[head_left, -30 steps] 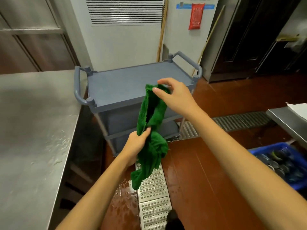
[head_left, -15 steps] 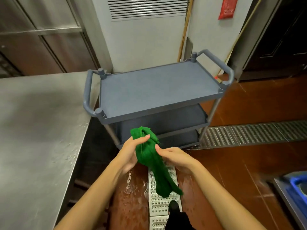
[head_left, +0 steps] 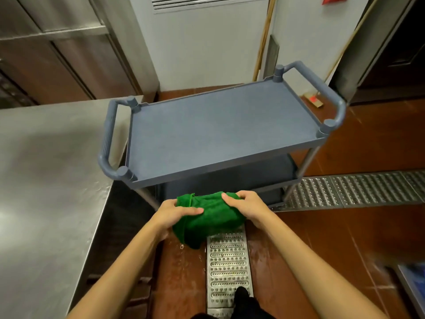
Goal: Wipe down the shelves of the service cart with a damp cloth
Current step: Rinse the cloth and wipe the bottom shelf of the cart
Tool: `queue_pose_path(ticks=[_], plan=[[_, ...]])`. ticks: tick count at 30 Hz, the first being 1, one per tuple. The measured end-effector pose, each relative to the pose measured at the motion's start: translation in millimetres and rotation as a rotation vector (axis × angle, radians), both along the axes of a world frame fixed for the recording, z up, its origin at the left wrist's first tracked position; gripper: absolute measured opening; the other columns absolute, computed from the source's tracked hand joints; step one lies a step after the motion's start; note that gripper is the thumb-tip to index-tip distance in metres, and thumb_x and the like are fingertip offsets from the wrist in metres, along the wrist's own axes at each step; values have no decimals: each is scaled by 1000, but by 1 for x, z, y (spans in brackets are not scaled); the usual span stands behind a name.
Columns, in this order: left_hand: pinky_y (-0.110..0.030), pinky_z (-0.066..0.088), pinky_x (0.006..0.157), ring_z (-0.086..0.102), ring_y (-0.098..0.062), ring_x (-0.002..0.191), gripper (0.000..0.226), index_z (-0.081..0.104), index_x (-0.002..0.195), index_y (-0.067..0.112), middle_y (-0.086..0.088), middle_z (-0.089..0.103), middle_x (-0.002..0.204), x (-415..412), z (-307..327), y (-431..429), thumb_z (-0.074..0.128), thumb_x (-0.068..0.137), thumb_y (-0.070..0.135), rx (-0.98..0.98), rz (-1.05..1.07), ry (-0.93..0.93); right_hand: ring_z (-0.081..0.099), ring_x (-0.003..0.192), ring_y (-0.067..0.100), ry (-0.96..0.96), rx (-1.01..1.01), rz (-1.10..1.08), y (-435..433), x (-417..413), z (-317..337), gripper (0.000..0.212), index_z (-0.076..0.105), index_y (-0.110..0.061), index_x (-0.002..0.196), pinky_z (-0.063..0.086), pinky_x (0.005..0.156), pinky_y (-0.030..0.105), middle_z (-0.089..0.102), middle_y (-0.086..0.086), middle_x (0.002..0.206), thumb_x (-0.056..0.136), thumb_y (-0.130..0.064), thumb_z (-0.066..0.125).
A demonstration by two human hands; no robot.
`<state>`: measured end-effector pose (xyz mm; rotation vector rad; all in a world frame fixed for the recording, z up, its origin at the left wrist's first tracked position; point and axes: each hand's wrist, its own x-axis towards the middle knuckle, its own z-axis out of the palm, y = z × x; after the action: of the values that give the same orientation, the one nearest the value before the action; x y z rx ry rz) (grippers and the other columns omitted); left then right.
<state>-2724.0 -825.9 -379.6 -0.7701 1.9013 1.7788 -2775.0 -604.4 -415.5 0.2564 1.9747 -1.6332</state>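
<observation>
At nine o'clock a brushed stainless-steel counter (head_left: 46, 180) fills the left side, its flat top smeared with dull reflections. Just to its right stands the service cart (head_left: 230, 125), grey-blue moulded plastic with a matte, finely grained rectangular top shelf, a raised rim, looped tubular handles at both ends and thin metal legs; a lower shelf shows beneath it.

Near six o'clock, in front of the cart's near edge, the person holds a bunched green cloth (head_left: 211, 217), thick and nubby like terry. The left hand (head_left: 177, 212) grips its left end with fingers curled over the top, and the right hand (head_left: 248, 207) clamps its right end the same way, the cloth sagging between them.

Below lies a perforated metal drain grate (head_left: 227, 268) set in wet, reddish-brown floor (head_left: 345, 238), with another grate strip (head_left: 358, 192) running toward three o'clock. At twelve o'clock, a pale wall (head_left: 207, 47) carries a louvred vent.
</observation>
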Motion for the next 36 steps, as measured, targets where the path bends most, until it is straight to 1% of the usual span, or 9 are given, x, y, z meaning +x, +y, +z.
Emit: queue_pose_path(ticks=[4,9,14,19,24,27,29,31,36], plan=[[-25,57,54,73,-17,60,8,72,83,1,-10,76,73,-12,-16,-12,78,80,4,-130,117,-4,54,69,13,-18,304,169,4,-22,-8,50,40,-25,61,41,65,27,53,-3,72,80,-61,69],[-29,47,59,60,-21,62,21,72,84,-3,-11,67,70,-21,-54,-43,70,83,18,-451,-14,-70,68,106,27,-197,160,201,0,-31,-13,90,65,-3,117,55,93,42,70,9,119,55,-66,85],[-32,45,78,63,-28,95,21,64,95,9,-5,61,91,-20,-81,-84,67,87,27,-727,-96,-91,68,92,19,-224,81,221,-2,-41,-6,30,73,-14,99,50,74,30,74,8,100,71,-14,86],[-36,50,87,63,-20,94,26,61,102,18,-2,66,103,-7,-99,-106,77,83,25,-465,-23,73,63,98,13,-25,547,600,-24,-51,-21,37,66,-30,91,49,81,26,67,-3,104,65,-19,91],[-17,47,86,61,-3,99,44,63,104,17,4,65,106,-10,-113,-133,89,69,21,-289,-115,219,62,99,27,297,918,699,-63,-50,-33,31,52,-35,88,46,77,33,63,-1,94,72,-22,76],[-19,54,81,67,-6,92,48,61,105,10,-9,65,106,-14,-127,-150,88,66,3,-229,-88,194,56,96,28,340,860,653,-71,-55,-44,25,55,-31,93,40,74,34,47,-6,82,78,-16,68],[-35,60,78,72,-22,89,49,59,106,7,-20,67,106,-14,-141,-158,85,66,-4,-161,-35,136,59,85,24,299,761,586,-70,-62,-52,26,57,-29,91,40,64,29,56,-2,80,76,-10,68],[-29,60,68,73,-20,80,41,58,106,-1,-22,69,100,-15,-153,-159,77,71,-13,-114,10,105,61,72,17,246,675,526,-67,-69,-63,33,54,-31,87,39,55,21,66,0,83,72,-5,68],[-27,59,64,70,-27,85,28,66,105,-1,-13,74,93,-14,-188,-166,65,82,-17,26,155,-42,59,94,20,187,623,551,-60,-87,-103,36,58,-34,93,44,77,28,62,3,107,77,-3,67]])
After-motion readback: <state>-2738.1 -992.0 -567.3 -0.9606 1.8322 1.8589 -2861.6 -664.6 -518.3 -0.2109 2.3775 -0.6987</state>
